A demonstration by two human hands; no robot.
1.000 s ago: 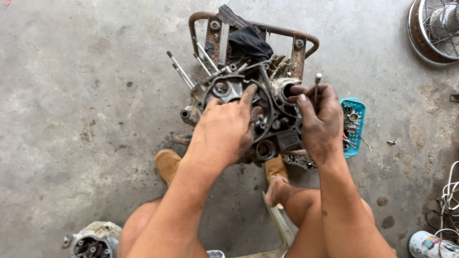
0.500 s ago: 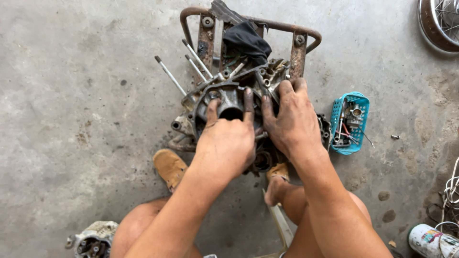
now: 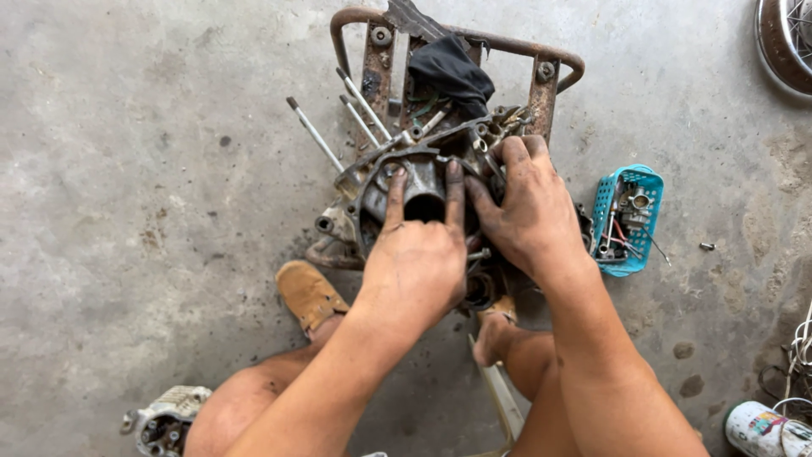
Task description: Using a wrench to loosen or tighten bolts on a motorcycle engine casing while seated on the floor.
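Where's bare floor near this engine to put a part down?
Widest bare concrete floor lies left of the engine case, beyond the long studs. A smaller patch sits between the blue basket and the spoked wheel. It is crowded around both hands, left and right, and the rusty frame.

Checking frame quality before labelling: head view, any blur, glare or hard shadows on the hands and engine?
Head view: soft, even daylight, no glare. The left hand and right hand are sharp, no motion blur. The engine case is dark with grease, its recesses hard to read. Faint shadow on the concrete floor beneath the legs. Slight wide-angle bend at the edges, where the blue basket stays crisp.
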